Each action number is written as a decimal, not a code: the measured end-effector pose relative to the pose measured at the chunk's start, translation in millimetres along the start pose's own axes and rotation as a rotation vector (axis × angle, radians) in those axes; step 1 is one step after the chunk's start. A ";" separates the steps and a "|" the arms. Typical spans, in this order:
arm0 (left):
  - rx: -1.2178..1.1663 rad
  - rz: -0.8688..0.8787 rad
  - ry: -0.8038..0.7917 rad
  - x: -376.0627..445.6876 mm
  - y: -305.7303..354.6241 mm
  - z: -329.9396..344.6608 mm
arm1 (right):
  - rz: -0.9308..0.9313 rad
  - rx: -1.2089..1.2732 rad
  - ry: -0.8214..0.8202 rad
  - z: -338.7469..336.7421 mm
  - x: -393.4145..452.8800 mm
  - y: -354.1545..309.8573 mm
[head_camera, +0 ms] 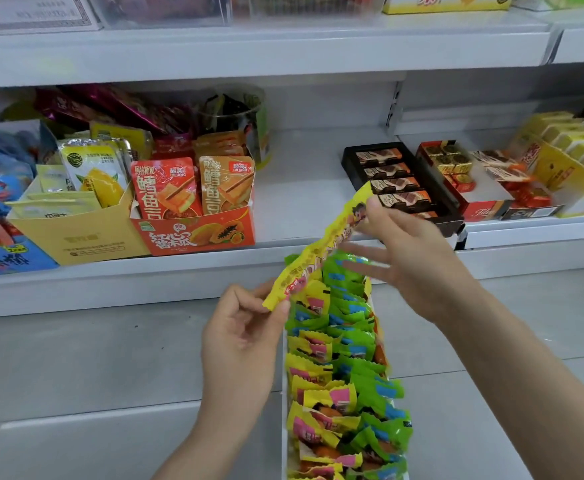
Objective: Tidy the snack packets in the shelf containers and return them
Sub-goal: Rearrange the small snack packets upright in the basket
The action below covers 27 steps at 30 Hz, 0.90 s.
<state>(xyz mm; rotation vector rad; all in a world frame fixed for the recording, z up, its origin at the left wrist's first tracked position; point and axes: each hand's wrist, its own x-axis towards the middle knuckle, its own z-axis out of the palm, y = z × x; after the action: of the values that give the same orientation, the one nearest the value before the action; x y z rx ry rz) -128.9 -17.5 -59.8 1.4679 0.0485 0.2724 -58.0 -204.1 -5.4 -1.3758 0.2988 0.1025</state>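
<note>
the left hand (240, 336) pinches the crimped lower end of a long, glossy yellow foil packet (321, 247) between thumb and fingertips. the right hand (411, 258) grips its upper end with the thumb, remaining fingers spread. the packet slants above the far end of a narrow white tray (284, 403) packed with crinkled green and yellow sachets (346, 368).

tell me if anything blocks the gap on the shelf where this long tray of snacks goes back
Nothing visible blocks it. The bare stretch of shelf between the red papaya box and the black chocolate box looks open. Both hands hold a long yellow packet above the tray.
</note>
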 end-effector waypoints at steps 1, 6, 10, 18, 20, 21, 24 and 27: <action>0.096 0.128 -0.038 2.2 0.0 -3.1 | 0.090 0.091 -0.067 3.5 -1.2 0.9; 0.562 0.670 -0.205 12.8 1.4 -18.6 | 0.141 0.284 -0.142 1.8 1.2 -5.8; 0.533 0.410 -0.166 8.7 -2.4 -19.0 | 0.094 0.268 -0.176 -2.4 3.9 -7.1; -0.270 -0.502 -0.337 5.8 10.7 -6.5 | 0.050 0.238 -0.179 3.3 4.7 -1.6; -0.239 -0.459 -0.261 5.9 9.7 -4.6 | 0.049 0.236 -0.171 4.1 4.4 -0.9; -0.238 -0.437 -0.229 5.7 8.4 -5.0 | 0.049 0.233 -0.160 4.2 4.3 -0.5; -0.172 -0.312 -0.141 5.2 3.6 -5.9 | 0.047 0.195 -0.110 2.9 3.8 1.4; 0.108 0.012 -0.014 7.0 4.6 -8.3 | 0.095 0.174 -0.030 2.2 4.1 4.2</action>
<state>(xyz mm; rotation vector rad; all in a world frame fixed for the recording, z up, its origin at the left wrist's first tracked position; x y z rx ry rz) -124.5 -7.6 -55.2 1.5782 0.0440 0.2731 -54.8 -201.6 -10.1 -1.1863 0.3406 0.1719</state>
